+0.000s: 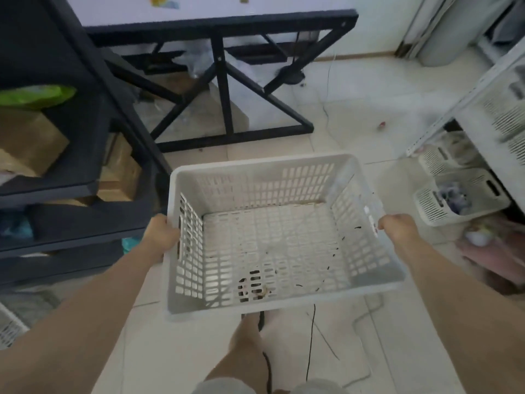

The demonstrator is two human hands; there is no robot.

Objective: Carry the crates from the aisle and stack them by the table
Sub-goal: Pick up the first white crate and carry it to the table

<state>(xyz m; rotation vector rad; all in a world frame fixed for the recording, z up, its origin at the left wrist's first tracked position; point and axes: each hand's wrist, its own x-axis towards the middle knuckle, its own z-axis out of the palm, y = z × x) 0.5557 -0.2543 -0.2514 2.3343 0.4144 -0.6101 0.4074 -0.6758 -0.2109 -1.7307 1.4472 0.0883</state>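
Observation:
I hold an empty white slatted plastic crate (272, 237) in front of me, above the tiled floor. My left hand (160, 234) grips its left wall at the handle slot. My right hand (397, 227) grips its right rim. The crate is tilted slightly, open side up, with only bits of dark debris inside. The table (221, 24), with a pale top and black cross-braced frame, stands ahead at the top of the view.
A black shelf unit (71, 166) with cardboard boxes stands on the left. White racking (483, 109) with more white crates (460, 197) lines the right. Thin cables (312, 336) trail on the floor by my legs. Light floor tiles lie between me and the table.

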